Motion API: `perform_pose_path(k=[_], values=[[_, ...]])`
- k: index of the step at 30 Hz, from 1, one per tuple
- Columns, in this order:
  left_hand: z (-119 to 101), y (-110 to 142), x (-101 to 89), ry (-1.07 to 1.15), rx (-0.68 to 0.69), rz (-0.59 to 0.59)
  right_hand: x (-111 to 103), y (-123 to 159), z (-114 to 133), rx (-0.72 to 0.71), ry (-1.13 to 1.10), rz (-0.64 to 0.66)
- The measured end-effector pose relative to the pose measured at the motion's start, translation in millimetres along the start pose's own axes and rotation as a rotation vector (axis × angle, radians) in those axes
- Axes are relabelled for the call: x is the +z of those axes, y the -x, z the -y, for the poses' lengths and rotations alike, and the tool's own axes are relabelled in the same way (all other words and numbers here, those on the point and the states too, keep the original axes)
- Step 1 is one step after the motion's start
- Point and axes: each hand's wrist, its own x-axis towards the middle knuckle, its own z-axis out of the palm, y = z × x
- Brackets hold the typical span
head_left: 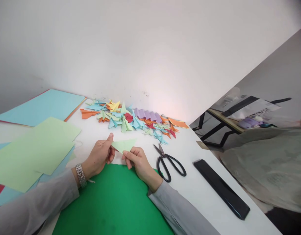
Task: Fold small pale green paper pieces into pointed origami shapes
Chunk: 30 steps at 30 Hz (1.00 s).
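Note:
A small folded piece of light green paper (124, 145), pointed toward the right, is held above the white table (201, 195) by both hands. My left hand (99, 157) pinches its left end with the thumb raised; a metal watch sits on that wrist. My right hand (138, 161) pinches its lower edge from underneath, fingers curled. Beneath the hands lies a dark green sheet (113, 202).
Black scissors (168, 161) lie just right of my right hand, a long black case (221, 189) farther right. A pile of folded coloured paper shapes (131, 119) lies at the back. Light green sheets (35, 150) and blue sheets (42, 106) lie on the left. The table edge runs diagonally at right.

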Motion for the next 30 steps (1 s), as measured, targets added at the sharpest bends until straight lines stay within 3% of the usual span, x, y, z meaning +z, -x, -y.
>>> perform_pose_path(k=[8, 13, 24, 30], values=[[2.9, -0.2, -3.1, -0.025, 0.048, 0.053, 0.7, -1.4, -1.3, -0.023, 0.087, -0.033], [2.9, -0.4, -2.8, 0.011, 0.018, 0.034, 1.7, -1.4, -1.3, -0.012, 0.100, -0.020], [4.8, -1.3, -5.3, -0.044, 0.013, 0.124, 1.0, -1.0, -2.6, -0.033, 0.102, -0.016], [4.7, -0.2, -5.9, -0.137, 0.056, 0.205, 1.0, -2.8, -4.0, -0.018, 0.052, -0.116]])
